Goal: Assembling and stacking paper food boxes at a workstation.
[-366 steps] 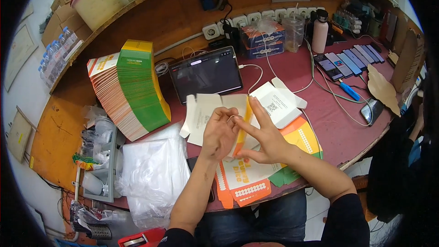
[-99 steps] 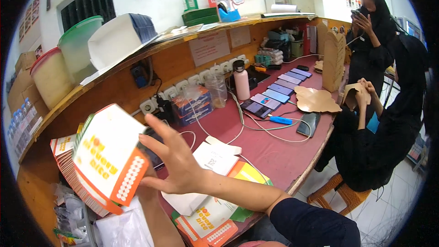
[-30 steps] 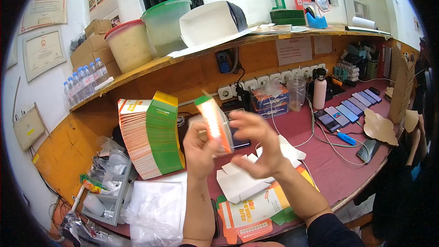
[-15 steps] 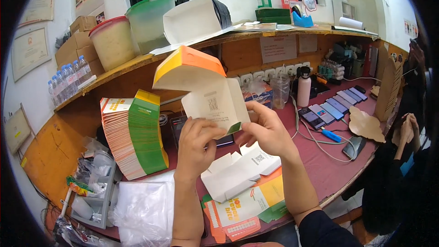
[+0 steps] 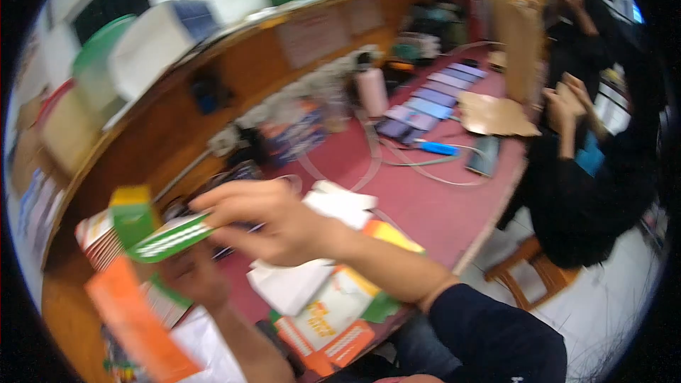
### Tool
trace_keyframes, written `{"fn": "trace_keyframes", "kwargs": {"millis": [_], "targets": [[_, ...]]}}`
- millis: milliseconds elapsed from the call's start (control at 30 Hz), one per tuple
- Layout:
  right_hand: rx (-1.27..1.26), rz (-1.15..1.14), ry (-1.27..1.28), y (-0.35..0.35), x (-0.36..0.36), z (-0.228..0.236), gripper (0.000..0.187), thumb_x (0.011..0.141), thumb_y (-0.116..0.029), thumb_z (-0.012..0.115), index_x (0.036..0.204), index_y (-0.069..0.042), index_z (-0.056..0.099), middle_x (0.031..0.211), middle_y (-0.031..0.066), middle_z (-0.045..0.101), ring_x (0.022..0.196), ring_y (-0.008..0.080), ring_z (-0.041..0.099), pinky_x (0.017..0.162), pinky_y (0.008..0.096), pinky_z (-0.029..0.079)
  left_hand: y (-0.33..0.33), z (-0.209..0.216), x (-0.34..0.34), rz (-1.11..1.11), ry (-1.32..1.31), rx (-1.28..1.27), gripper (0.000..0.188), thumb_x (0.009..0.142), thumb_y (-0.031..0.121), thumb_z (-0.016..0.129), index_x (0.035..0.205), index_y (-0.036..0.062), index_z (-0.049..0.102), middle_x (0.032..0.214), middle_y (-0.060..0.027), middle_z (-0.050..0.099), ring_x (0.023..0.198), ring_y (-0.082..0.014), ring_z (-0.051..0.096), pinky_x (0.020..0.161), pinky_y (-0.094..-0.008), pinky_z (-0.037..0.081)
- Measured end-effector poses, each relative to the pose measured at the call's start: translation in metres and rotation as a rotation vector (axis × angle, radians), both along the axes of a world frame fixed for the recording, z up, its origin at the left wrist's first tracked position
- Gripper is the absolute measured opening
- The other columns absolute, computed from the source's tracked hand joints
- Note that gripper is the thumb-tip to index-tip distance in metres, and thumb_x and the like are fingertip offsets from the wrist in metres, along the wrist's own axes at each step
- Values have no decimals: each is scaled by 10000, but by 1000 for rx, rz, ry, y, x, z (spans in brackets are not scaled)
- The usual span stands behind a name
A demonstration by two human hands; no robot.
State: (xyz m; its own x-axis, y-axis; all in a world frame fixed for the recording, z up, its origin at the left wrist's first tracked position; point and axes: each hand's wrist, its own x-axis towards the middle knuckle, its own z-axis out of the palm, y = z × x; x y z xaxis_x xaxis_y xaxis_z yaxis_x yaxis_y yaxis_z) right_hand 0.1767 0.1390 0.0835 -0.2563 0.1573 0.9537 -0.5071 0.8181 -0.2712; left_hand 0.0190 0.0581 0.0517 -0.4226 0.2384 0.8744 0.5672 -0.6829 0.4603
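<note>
At the lower left I hold a partly folded cardboard box, with an orange panel (image 5: 142,319) and a green edge strip bearing white marks. My right hand (image 5: 259,220) is closed at the strip's right end, its thumb and fingers pinching it. Below that, my left hand (image 5: 198,273) grips the box from behind, and its fingers are partly hidden and blurred. Behind the box stands a stack of folded green, yellow and white cartons (image 5: 99,237). Right of my hands, flat printed cartons (image 5: 333,312) lie on the red table under white unfolded cardboard (image 5: 291,287).
Several phones (image 5: 429,103) lie in a row near a pink bottle (image 5: 372,92), cables and a torn brown cardboard piece (image 5: 496,113). A wooden shelf (image 5: 284,21) holding tubs curves across the back. A person in dark clothes (image 5: 589,206) is at the right, hands together, beside a wooden stool (image 5: 532,273).
My view has swung right. The box has gone left and lower in the picture and turned, showing its orange and green outside instead of its white inside. Both hands moved with it.
</note>
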Motion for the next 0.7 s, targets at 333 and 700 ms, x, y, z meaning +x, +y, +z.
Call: {"fn": "trace_keyframes", "kwargs": {"millis": [333,700], "targets": [[-41,11,102,0,9,9,84,770,-46,674,749,14,619,978,183,627,843,337,639,716,378,505,-25,3,-39,-145,202,-535,371,970,173,591,1283,-21,551,1262,-121,580,1154,-195,562,952,-317,479],[-99,-35,44,-4,-3,-9,119,757,-61,660,708,5,574,945,179,598,874,369,585,791,422,452,16,-36,-108,-74,334,-355,357,869,93,710,1160,-76,589,1063,-180,659,928,-218,643,812,-298,522]]}}
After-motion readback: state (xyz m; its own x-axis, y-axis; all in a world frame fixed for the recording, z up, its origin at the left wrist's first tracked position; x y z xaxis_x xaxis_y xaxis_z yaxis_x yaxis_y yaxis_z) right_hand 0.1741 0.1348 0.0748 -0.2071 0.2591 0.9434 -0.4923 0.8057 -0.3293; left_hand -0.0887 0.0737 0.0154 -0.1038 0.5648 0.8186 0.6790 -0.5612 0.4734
